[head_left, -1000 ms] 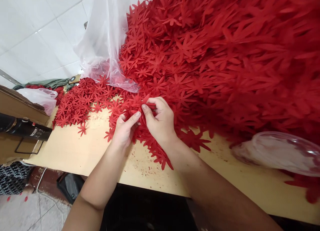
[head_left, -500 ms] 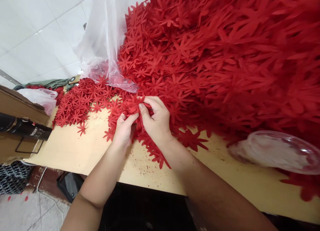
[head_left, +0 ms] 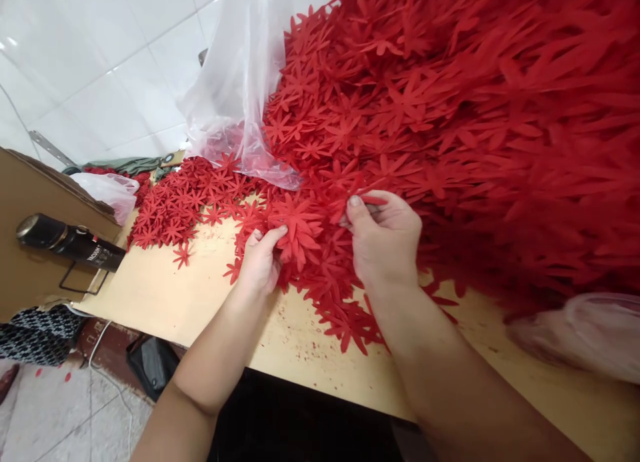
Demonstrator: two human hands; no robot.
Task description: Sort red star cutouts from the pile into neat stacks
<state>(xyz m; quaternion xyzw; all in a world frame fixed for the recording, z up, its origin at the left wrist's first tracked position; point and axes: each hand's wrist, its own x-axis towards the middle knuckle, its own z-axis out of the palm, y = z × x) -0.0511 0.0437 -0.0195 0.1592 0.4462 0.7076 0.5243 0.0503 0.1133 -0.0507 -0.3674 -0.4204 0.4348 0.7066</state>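
Red flower-shaped cut-outs with long narrow petals lie in a huge heap [head_left: 400, 109] over the right and back of the table. My left hand [head_left: 263, 259] is closed on a small stack of red flower cut-outs [head_left: 297, 229], thumb on top, its other fingers mostly hidden beneath. To the right, my right hand [head_left: 387, 239] pinches a red flower cut-out [head_left: 375, 200] between thumb and fingers, apart from the stack. Loose cut-outs [head_left: 345, 315] spread on the table between and below my hands.
A clear plastic bag [head_left: 240, 82] leans against the tiled wall, beside a smaller pile of cut-outs [head_left: 175, 199]. At the left, a black vacuum flask [head_left: 75, 242] lies by a cardboard box [head_left: 30, 202]. A clear plastic container [head_left: 595, 329] sits on the wooden table [head_left: 165, 302] at the right.
My hands were together over the flower cut-outs. Now my right hand has drawn away to the right with a cut-out, and the stack in my left hand shows. The view has shifted left.
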